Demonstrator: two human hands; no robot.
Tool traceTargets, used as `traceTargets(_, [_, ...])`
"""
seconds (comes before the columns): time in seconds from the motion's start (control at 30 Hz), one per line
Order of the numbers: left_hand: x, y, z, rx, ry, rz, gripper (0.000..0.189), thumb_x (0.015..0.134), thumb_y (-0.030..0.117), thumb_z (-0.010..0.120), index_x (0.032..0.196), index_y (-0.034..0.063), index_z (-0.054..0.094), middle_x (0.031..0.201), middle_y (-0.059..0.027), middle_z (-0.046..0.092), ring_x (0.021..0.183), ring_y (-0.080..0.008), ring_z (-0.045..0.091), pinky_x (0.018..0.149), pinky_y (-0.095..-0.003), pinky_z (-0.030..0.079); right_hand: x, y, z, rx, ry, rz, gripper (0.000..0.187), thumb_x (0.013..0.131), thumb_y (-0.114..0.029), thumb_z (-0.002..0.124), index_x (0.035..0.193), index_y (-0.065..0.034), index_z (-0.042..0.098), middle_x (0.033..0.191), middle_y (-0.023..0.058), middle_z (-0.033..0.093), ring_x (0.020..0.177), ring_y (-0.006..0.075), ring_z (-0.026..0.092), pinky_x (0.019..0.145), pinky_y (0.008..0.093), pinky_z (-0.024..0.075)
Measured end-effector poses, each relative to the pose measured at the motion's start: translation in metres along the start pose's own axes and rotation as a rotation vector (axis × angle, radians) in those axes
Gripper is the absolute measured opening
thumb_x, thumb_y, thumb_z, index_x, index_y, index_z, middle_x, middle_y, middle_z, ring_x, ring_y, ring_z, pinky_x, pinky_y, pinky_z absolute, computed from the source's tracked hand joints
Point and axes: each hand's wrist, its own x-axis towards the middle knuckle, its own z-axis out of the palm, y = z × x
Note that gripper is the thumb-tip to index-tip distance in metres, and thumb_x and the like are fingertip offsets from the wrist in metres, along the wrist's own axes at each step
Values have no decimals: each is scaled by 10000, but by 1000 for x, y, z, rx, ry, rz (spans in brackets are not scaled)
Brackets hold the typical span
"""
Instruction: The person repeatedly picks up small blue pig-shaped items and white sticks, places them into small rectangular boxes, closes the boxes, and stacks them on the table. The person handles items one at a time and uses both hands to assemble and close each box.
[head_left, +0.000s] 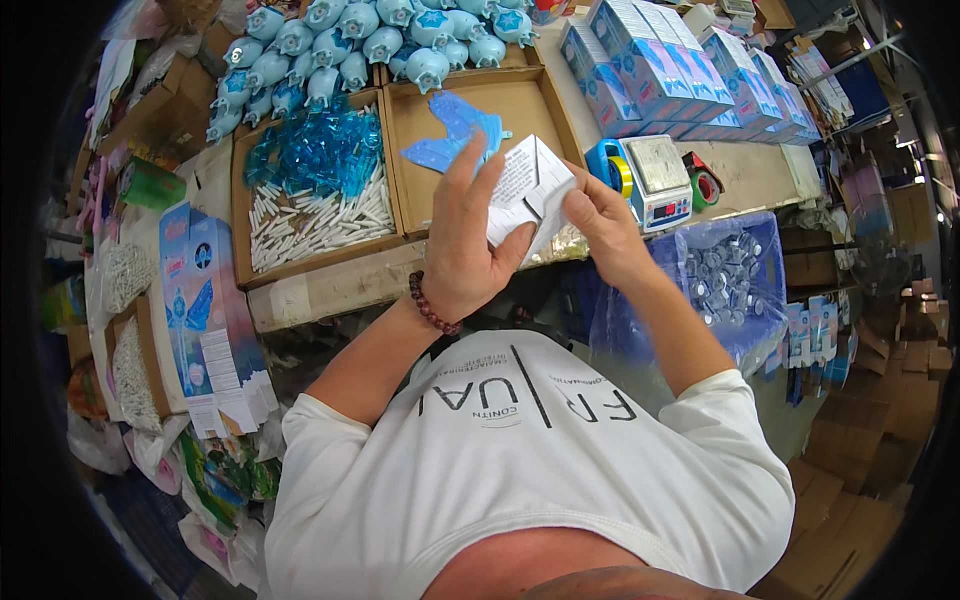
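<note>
Both of my hands are on a small cardboard box with a white, printed panel towards me. My left hand, with a beaded bracelet on the wrist, presses its thumb on the box's flaps, its fingers raised. My right hand grips the box's right side between thumb and fingers. Just behind them, blue plastic wings lie in a shallow cardboard tray. The tray to the left holds translucent blue plastic parts and many white sticks. The box's contents are hidden.
Light-blue plastic pieces crowd the back. Printed boxes, a digital scale and tape dispensers stand at right. A lined blue crate of small clear containers is below the table edge. Flattened cartons lie at left.
</note>
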Motion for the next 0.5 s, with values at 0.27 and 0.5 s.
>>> traceTargets(0.27, [3, -6, -12, 127, -187, 127, 149, 824, 129, 644, 901, 2, 652, 1279, -178, 524, 1160, -356, 514, 967, -439, 431, -1, 3, 11, -58, 171, -29, 335, 847, -209, 708, 1027, -27, 491, 1214, 121, 467, 1046, 155, 467, 891, 284, 403])
traceTargets(0.5, [0, -10, -19, -89, -185, 71, 397, 802, 255, 716, 1126, 47, 621, 1391, -227, 402, 1276, -428, 400, 1034, -480, 375, 11, -8, 12, -473, 194, -96, 715, 855, -234, 705, 1412, 3, 325, 1346, 184, 433, 1233, 232, 439, 1015, 325, 369])
